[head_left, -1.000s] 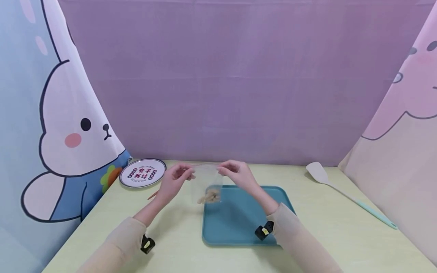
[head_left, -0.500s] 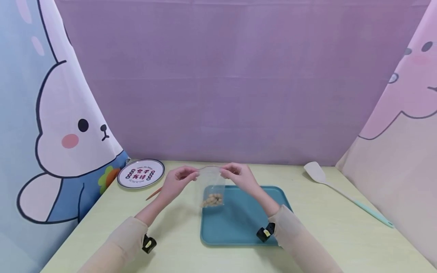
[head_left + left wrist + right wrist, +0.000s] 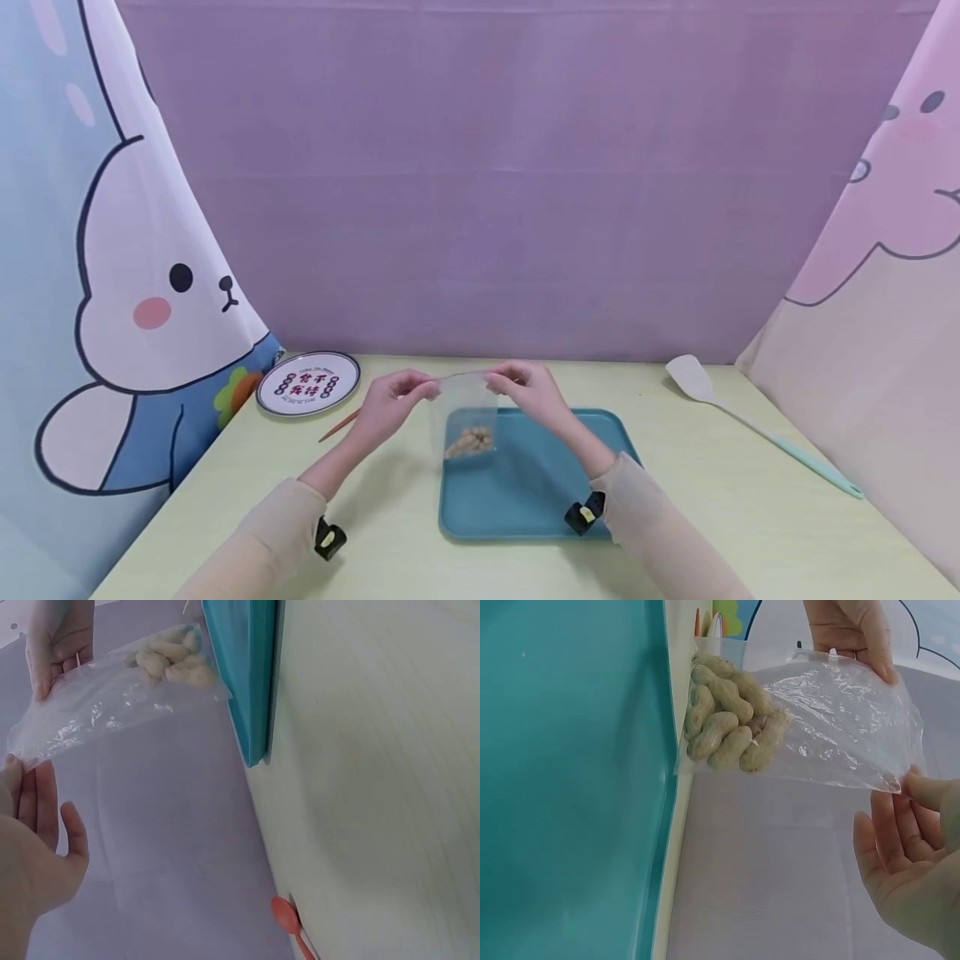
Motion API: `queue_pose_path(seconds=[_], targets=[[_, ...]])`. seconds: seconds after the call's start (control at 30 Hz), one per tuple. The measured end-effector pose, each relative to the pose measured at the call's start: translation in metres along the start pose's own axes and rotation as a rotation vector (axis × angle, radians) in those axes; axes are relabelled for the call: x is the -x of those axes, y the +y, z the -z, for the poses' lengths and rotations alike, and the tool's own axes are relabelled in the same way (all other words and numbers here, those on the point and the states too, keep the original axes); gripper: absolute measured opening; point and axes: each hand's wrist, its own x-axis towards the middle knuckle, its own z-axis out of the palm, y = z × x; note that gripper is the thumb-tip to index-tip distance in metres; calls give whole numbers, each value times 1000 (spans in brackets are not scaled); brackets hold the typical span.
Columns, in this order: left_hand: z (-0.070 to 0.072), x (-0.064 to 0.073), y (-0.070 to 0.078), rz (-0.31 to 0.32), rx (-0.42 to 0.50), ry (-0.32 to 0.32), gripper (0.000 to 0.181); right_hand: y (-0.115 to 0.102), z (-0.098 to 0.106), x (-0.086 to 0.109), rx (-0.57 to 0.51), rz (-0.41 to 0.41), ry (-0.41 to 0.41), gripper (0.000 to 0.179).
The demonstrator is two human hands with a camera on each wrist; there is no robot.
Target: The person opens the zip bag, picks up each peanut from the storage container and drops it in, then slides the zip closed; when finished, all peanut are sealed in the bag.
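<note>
A clear plastic bag (image 3: 468, 406) hangs by its upper edge between my two hands, above the left part of a teal tray (image 3: 540, 500). Several unshelled peanuts (image 3: 731, 712) lie gathered at its bottom. My left hand (image 3: 392, 407) pinches one top corner between thumb and fingers. The opposite corner is pinched by my right hand (image 3: 534, 397). In the right wrist view the right hand (image 3: 911, 859) has its other fingers loosely spread below the bag's edge. Whether the bag's mouth is sealed I cannot tell.
A white plate (image 3: 308, 360) with red characters lies at the back left. An orange spoon (image 3: 286, 915) is on the table beside my left forearm. At the right lies a spatula (image 3: 693, 379) with a mint handle. A purple curtain (image 3: 480, 183) closes off the back.
The bag has shifted slightly right and down along with both hands. Its top edge bowed upward half a second ago and is straighter now. The peanuts swung a little within it.
</note>
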Motion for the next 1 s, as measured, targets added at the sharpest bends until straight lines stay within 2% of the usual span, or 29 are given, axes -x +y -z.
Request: queue_pose_path(seconds=[0.13, 0.23, 0.33, 0.43, 0.6, 0.77, 1.0], targets=[[0, 0, -1, 68, 134, -60, 26, -1, 1, 0, -2, -13, 19, 20], [1, 0, 0, 98, 170, -91, 29, -1, 2, -1, -3, -12, 8, 20], [1, -1, 0, 113, 174, -79, 29, -1, 2, -1, 4, 6, -29, 20], [0, -2, 0, 106, 170, -55, 26, -4, -1, -3, 16, 50, -84, 24], [-4, 0, 3, 82, 125, -78, 22, -8, -10, -8, 31, 137, -163, 30], [-6, 1, 4, 85, 111, -106, 21, -10, -16, -13, 44, 136, -187, 29], [-3, 2, 5, 51, 196, -130, 22, 28, -29, -26, 64, 100, -168, 17]])
